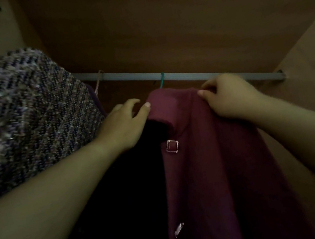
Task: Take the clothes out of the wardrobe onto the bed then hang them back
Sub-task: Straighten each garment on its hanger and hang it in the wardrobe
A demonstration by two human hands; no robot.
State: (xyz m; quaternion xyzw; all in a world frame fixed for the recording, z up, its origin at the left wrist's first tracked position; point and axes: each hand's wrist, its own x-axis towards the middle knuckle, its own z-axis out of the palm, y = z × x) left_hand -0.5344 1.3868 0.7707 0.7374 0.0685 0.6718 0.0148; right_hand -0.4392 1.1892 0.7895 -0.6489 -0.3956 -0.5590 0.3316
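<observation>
A maroon coat [218, 161] with square metal buckles hangs from a green hanger hook [162, 79] on the grey wardrobe rail [197, 74]. My left hand [124, 125] grips the coat's left collar edge, thumb lying on the fabric. At the coat's right shoulder, just below the rail, my right hand [230, 98] pinches the cloth. The inside of the coat below the collar is dark and hidden.
A purple and white tweed garment [20, 122] hangs on the rail at the left, close to my left forearm. A thin pink hanger hook [99, 81] sits beside it. Brown wardrobe panels [177, 21] close in behind and to the right.
</observation>
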